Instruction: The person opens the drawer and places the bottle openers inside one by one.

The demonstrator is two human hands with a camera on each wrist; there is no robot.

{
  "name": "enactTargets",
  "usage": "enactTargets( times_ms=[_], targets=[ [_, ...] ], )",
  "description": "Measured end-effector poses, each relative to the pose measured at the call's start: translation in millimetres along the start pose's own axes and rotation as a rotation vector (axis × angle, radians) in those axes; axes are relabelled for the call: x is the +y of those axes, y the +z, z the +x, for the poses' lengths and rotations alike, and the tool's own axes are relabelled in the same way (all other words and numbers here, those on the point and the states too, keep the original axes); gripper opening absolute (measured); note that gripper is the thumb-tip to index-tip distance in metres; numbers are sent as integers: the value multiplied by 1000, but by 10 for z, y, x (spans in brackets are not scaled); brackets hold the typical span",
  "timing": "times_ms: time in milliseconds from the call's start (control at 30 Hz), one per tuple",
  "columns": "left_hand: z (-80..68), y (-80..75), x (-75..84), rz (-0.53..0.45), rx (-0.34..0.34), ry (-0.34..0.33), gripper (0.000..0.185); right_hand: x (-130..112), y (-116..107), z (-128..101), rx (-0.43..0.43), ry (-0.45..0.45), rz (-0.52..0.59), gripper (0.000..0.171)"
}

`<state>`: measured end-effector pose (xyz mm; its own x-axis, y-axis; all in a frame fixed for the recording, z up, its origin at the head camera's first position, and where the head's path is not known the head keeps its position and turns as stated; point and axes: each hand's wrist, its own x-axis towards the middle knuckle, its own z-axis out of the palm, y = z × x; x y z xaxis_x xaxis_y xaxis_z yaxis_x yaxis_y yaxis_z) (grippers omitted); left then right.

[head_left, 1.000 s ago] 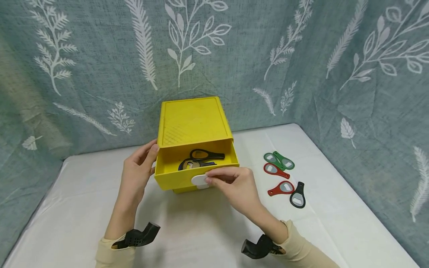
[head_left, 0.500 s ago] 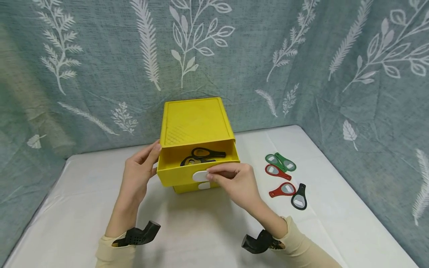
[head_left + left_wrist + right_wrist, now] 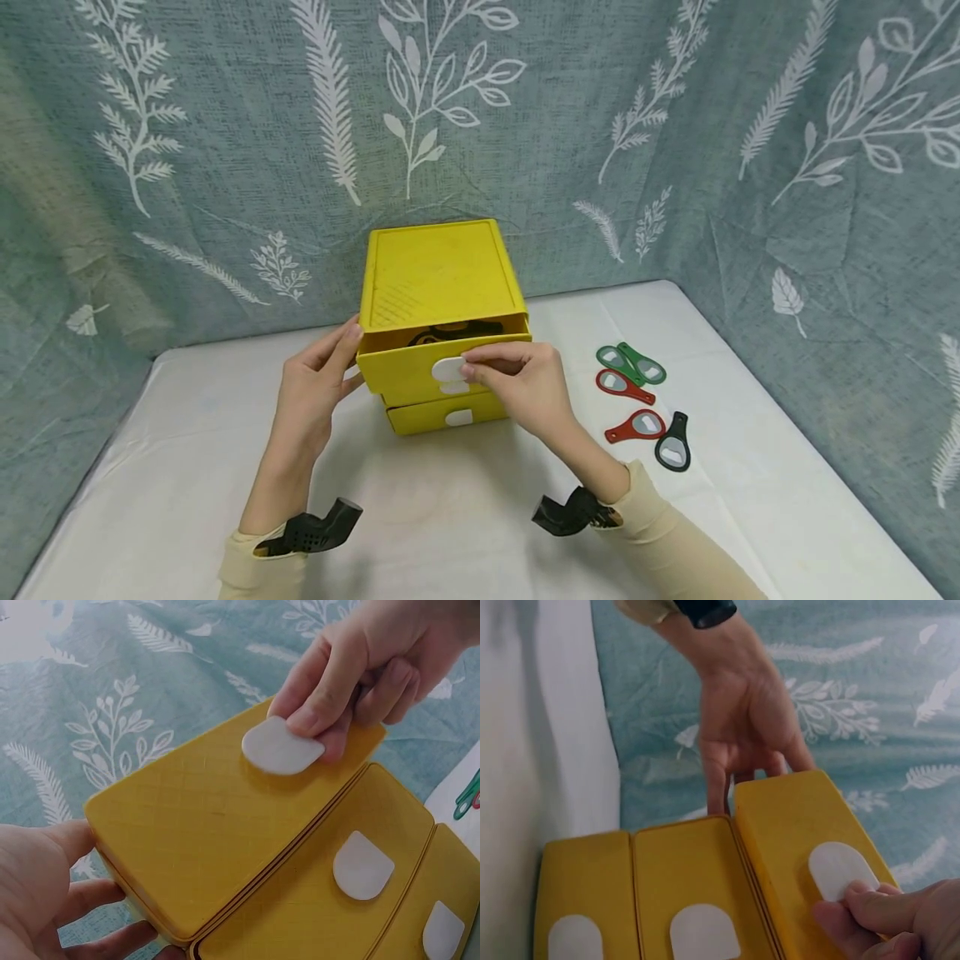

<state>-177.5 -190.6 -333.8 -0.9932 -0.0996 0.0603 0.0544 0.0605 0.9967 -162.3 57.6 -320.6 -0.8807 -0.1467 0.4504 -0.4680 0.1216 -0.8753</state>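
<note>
A yellow drawer cabinet (image 3: 442, 271) stands on the table, its top drawer (image 3: 397, 369) pulled out a little. Through the narrow gap above the drawer front, black bottle openers (image 3: 480, 330) show in part; the rest of the inside is hidden. My right hand (image 3: 528, 387) pinches the drawer's white tab handle (image 3: 277, 746) between thumb and fingers. On the cabinet's left side, my left hand (image 3: 315, 387) rests with its fingers extended against the wall, near the front top corner. Lower drawers (image 3: 686, 874) with the same white tabs are shut.
To the cabinet's right lie several bottle openers: green ones (image 3: 648, 368), red ones (image 3: 636, 426) and a black one (image 3: 673, 446). A white cloth covers the table (image 3: 450, 517). Blue-green patterned fabric (image 3: 225, 150) hangs close behind and at the sides.
The top drawer has slid inward, pushed by my right hand on its handle, so less of its inside shows. My left hand has stayed on the cabinet's side.
</note>
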Motion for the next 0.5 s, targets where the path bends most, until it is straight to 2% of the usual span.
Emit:
enactTargets(
  times_ms=[200, 500],
  targets=[
    [1, 16, 0, -22, -1, 11, 59, 21, 5, 83, 5, -24, -11, 8],
    [-3, 17, 8, -22, 9, -12, 61, 80, 19, 146, 5, -58, -18, 8]
  ],
)
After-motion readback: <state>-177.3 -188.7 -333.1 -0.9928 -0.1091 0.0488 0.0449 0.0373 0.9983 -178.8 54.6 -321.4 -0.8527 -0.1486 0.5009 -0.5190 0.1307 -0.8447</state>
